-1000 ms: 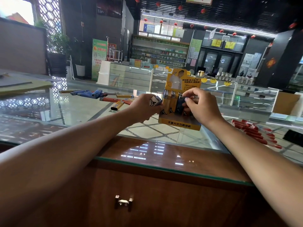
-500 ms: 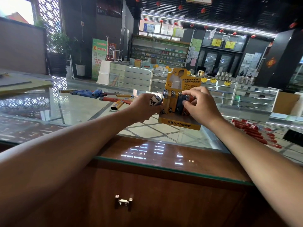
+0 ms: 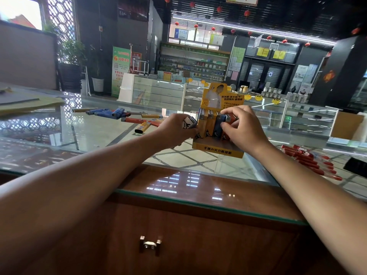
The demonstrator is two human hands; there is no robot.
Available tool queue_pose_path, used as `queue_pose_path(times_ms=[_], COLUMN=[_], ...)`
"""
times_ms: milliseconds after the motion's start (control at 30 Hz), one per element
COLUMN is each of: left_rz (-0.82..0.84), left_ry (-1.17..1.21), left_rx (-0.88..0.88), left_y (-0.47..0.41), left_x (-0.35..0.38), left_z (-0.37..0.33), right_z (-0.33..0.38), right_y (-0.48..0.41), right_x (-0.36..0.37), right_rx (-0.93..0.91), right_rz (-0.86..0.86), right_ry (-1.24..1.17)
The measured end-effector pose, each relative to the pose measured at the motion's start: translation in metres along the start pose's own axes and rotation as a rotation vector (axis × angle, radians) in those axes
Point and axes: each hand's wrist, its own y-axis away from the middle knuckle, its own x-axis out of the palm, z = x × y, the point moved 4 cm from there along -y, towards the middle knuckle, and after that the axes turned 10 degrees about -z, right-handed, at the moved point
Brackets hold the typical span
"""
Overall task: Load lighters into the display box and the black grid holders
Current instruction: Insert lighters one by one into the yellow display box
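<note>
A yellow display box (image 3: 217,150) stands on the glass counter (image 3: 99,135), with orange, yellow and blue lighters upright in its front row. My left hand (image 3: 174,129) holds a white lighter (image 3: 187,124) just left of the box. My right hand (image 3: 243,127) is at the box's right side, fingers curled round a blue lighter (image 3: 218,127) in the row. Loose blue, orange and yellow lighters (image 3: 127,118) lie scattered on the glass to the left. No black grid holder is plainly in view.
Red lighters (image 3: 309,161) lie in a pile on the glass at the right, beside a dark flat object (image 3: 355,167). A wooden cabinet with a metal handle (image 3: 150,245) is below the counter edge. Yellow folders (image 3: 29,105) lie far left.
My right hand has shifted slightly down along the row of lighters in the box. My left hand stays beside the box with the white lighter.
</note>
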Motion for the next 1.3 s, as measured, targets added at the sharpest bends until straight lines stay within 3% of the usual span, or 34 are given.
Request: queue_pose_path(times_ms=[200, 467, 767, 1300], left_rz=[-0.081, -0.017, 0.006, -0.168], left_ry=[-0.056, -0.108, -0.054, -0.012], left_rx=[0.137, 0.248, 0.261, 0.202], left_y=[-0.001, 0.003, 0.004, -0.006], left_x=[-0.003, 0.000, 0.000, -0.013], left_z=[-0.006, -0.013, -0.014, -0.004], right_z=[0.012, 0.034, 0.034, 0.011], right_y=[0.005, 0.020, 0.019, 0.007], right_x=[0.001, 0.009, 0.008, -0.001], right_rx=[-0.039, -0.075, -0.097, 0.007], right_rz=[0.058, 0.259, 0.266, 0.099], right_ry=[-0.084, -0.327, -0.317, -0.204])
